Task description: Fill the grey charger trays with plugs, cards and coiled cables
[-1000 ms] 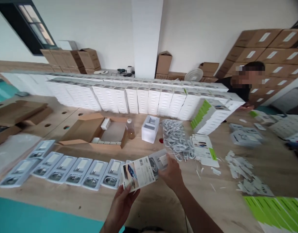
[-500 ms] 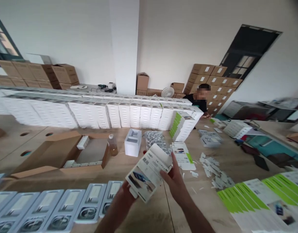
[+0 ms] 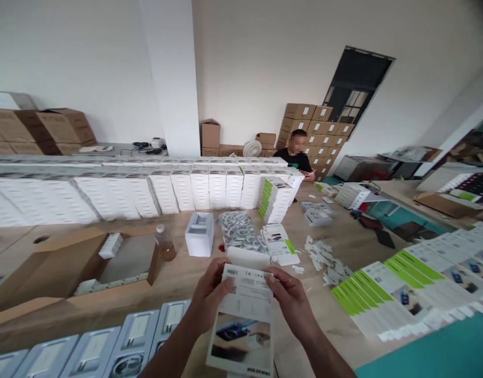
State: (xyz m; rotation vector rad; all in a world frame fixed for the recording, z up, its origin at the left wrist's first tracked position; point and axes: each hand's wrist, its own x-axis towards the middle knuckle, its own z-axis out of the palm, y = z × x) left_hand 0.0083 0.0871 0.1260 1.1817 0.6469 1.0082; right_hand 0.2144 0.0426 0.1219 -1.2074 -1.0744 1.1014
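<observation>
Between my two hands I hold a white printed carton (image 3: 243, 315), its top flap raised and its photo panel turned toward me. My left hand (image 3: 212, 296) grips the upper left edge with the thumb on the front. At the upper right corner my right hand (image 3: 289, 296) pinches the carton's edge. Below and left stand grey-white trays (image 3: 133, 341) with white adapters and coiled cables. Beyond the carton lies a heap of bagged cables (image 3: 241, 231). Beside that heap are flat printed cartons (image 3: 281, 244).
White boxes (image 3: 178, 191) form a long wall across the table. An open cardboard box (image 3: 60, 262), a bottle (image 3: 165, 243) and a white tray stack (image 3: 199, 234) stand at left. Flattened green-and-white cartons (image 3: 367, 294) fan out at right. A person (image 3: 296, 152) sits at the far side.
The carton has turned from slanted to nearly upright and come lower. My left hand has moved from its bottom to its upper left edge. The view has swung right.
</observation>
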